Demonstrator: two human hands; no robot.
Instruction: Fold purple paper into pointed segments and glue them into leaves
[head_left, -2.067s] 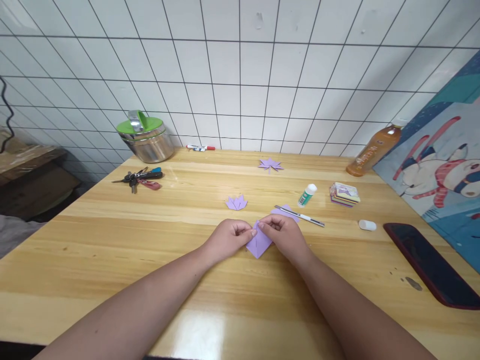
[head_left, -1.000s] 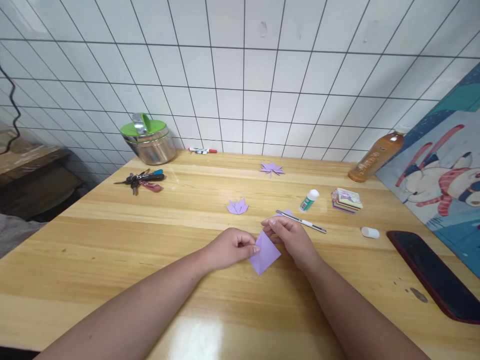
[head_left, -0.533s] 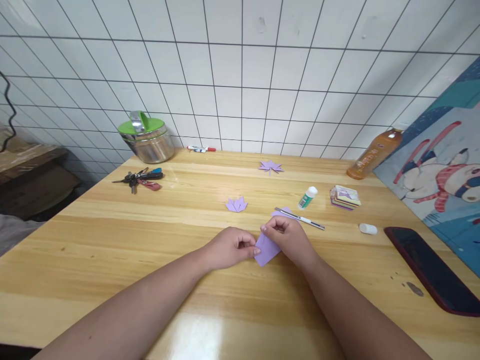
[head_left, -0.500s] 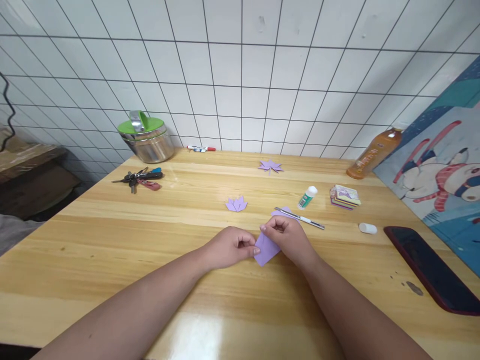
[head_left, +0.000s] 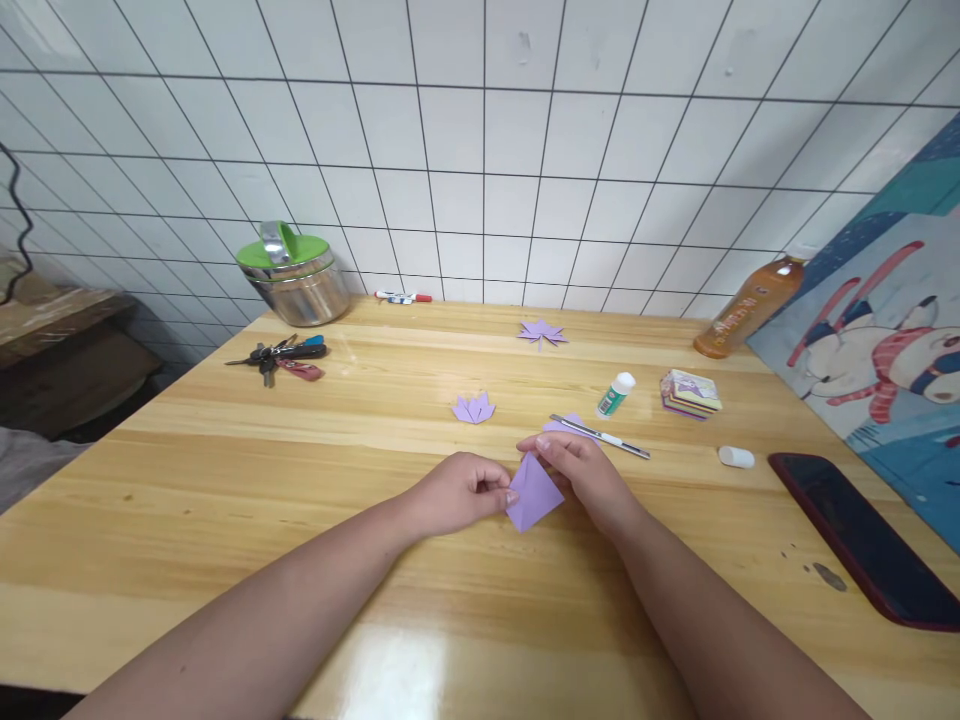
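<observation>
A folded piece of purple paper, diamond-shaped with a crease near its top corner, is held low over the wooden table. My left hand pinches its left corner between thumb and fingers. At the upper right edge is my right hand, its fingers stretched out beside the paper's top corner and no pinch visible. Beyond my right hand another piece of purple paper lies partly under a slim silver and white pen-like tool. A small purple paper lotus-like shape rests ahead of my left hand.
Farther back lies a purple paper leaf. To the right are a glue stick, its white cap, a paper stack, a bottle and a phone. Keys, a green-lidded metal pot and markers lie left.
My right hand has let its pinch on the paper's top corner loosen and drawn back slightly, uncovering the paper's right side. My left hand keeps its hold.
</observation>
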